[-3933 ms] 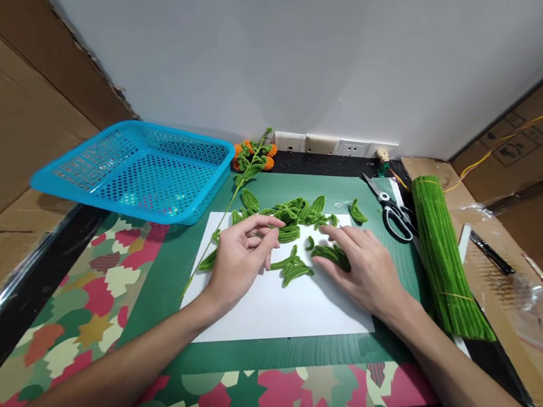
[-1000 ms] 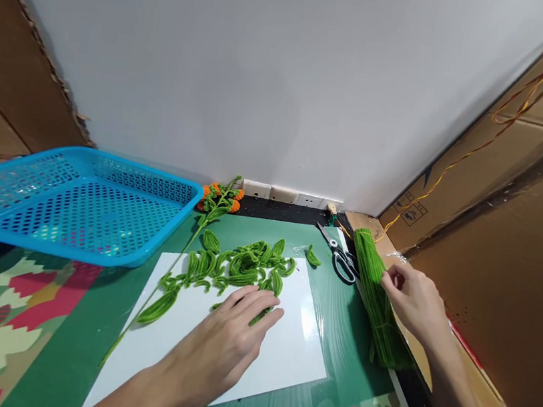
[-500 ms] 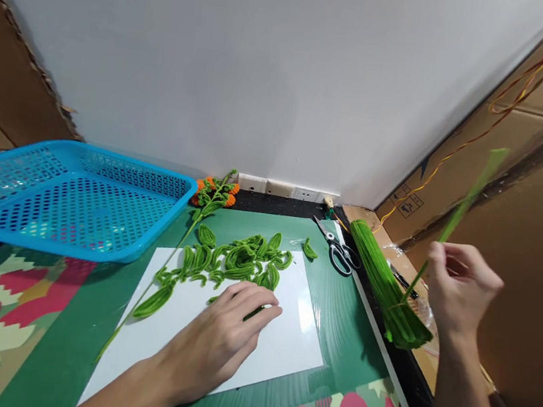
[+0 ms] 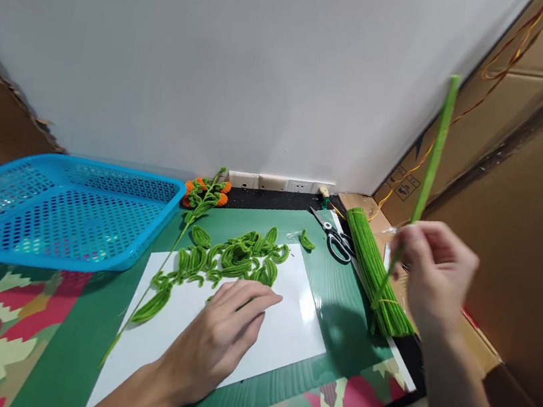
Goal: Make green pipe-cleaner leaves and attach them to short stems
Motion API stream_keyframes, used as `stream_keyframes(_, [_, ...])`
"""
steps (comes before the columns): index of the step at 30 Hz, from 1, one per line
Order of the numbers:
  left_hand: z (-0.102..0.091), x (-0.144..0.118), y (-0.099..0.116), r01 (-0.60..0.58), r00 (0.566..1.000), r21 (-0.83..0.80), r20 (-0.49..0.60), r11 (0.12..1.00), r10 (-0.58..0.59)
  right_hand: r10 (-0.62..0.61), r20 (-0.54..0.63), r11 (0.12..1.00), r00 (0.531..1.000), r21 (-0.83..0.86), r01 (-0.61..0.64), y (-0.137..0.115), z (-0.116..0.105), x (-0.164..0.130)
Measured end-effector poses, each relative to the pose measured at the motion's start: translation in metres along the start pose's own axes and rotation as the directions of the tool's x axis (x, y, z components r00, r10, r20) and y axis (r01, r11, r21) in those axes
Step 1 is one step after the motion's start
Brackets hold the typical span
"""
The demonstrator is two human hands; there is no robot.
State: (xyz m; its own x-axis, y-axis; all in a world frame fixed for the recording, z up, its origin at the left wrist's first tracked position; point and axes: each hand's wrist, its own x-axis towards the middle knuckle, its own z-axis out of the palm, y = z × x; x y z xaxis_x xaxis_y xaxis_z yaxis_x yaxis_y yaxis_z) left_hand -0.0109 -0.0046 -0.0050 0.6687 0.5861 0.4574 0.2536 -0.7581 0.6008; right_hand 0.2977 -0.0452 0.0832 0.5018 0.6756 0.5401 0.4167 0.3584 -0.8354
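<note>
While right hand (image 4: 436, 274) pinches one green pipe cleaner (image 4: 432, 159), long axis near-vertical, tip up by the cardboard, the bundle (image 4: 375, 272) lies just below-left on the counter. Left hand (image 4: 225, 335) rests flat, fingers spread, on white sheet (image 4: 282, 340), touching the folded leaves (image 4: 238, 259); it's the nearer hand to them.

Bright green shows everywhere: the pipe cleaner (image 4: 436, 146) at the upper right of the frame, the bundle of stems (image 4: 375, 279) below it, and the curled leaf pieces (image 4: 238, 256) at centre on a plain white sheet (image 4: 282, 340). The basket (image 4: 48, 212) at left is perforated sky blue. The mat (image 4: 340, 321) is dark green, edged in red, cream and green camouflage shapes. The flower sprig (image 4: 202, 195) carries orange blooms. The scissors (image 4: 337, 240) have black handles.
</note>
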Motion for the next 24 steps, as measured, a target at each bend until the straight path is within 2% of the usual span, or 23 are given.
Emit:
stream_keyframes(1, [0.0,0.0,0.001,0.077,0.997,-0.087,-0.02,0.993,-0.079,0.079,0.148,0.995,0.986,0.046,-0.087,0.0,0.012,-0.009])
stream_keyframes(2, [0.0,0.0,0.002,0.16,0.985,-0.184,-0.028,0.97,-0.168,0.148,0.319,0.98,0.936,0.079,-0.182,0.001,0.025,-0.018])
stream_keyframes(3, [0.0,0.0,0.002,0.237,0.967,-0.284,-0.027,0.929,-0.255,0.177,0.476,0.959,0.861,0.112,-0.26,0.003,0.038,-0.026])
stream_keyframes(4, [-0.001,0.0,0.002,0.301,0.942,-0.377,-0.024,0.876,-0.334,0.175,0.614,0.937,0.77,0.137,-0.323,0.004,0.051,-0.033])
stream_keyframes(5, [-0.002,0.0,0.002,0.349,0.916,-0.457,-0.015,0.818,-0.4,0.159,0.754,0.916,0.638,0.128,-0.38,0.006,0.062,-0.038])
stream_keyframes(6, [-0.002,0.001,0.002,0.379,0.885,-0.527,-0.033,0.761,-0.464,0.141,0.846,0.891,0.514,0.118,-0.439,0.009,0.073,-0.043])
stream_keyframes(7, [-0.003,0.001,0.001,0.402,0.845,-0.58,-0.063,0.709,-0.531,0.125,0.896,0.854,0.425,0.121,-0.506,0.011,0.081,-0.046])
stream_keyframes(8, [-0.004,0.002,0.0,0.42,0.795,-0.626,-0.094,0.657,-0.599,0.112,0.919,0.811,0.378,0.135,-0.569,0.014,0.088,-0.05])
stream_keyframes(10, [-0.005,0.004,-0.001,0.415,0.693,-0.719,-0.147,0.558,-0.705,0.093,0.939,0.712,0.33,0.169,-0.682,0.02,0.097,-0.056])
stream_keyframes(11, [-0.006,0.005,-0.001,0.402,0.667,-0.76,-0.139,0.511,-0.732,0.071,0.953,0.645,0.294,0.181,-0.743,0.024,0.099,-0.059])
stream_keyframes(12, [-0.008,0.007,0.0,0.408,0.645,-0.792,-0.102,0.454,-0.758,0.036,0.969,0.576,0.245,0.18,-0.797,0.027,0.101,-0.061])
stream_keyframes(13, [-0.009,0.009,0.001,0.412,0.641,-0.815,-0.058,0.407,-0.765,0.002,0.98,0.518,0.197,0.168,-0.839,0.03,0.101,-0.064])
stream_keyframes(15, [-0.012,0.012,0.004,0.415,0.654,-0.843,0.015,0.342,-0.756,-0.057,0.991,0.434,0.117,0.131,-0.891,0.036,0.101,-0.067])
stream_keyframes(17, [-0.014,0.015,0.006,0.416,0.657,-0.854,0.045,0.312,-0.752,-0.09,0.993,0.39,0.083,0.111,-0.914,0.04,0.1,-0.068])
stream_keyframes(20, [-0.017,0.018,0.007,0.4,0.625,-0.877,0.049,0.266,-0.779,-0.125,0.988,0.301,0.09,0.125,-0.945,0.045,0.098,-0.067])
stream_keyframes(22, [-0.017,0.02,0.006,0.376,0.598,-0.898,0.049,0.226,-0.8,-0.122,0.984,0.238,0.127,0.153,-0.959,0.047,0.097,-0.066])
stream_keyframes(24, [-0.018,0.021,0.005,0.346,0.581,-0.916,0.039,0.203,-0.813,-0.075,0.976,0.21,0.202,0.214,-0.954,0.05,0.097,-0.067])
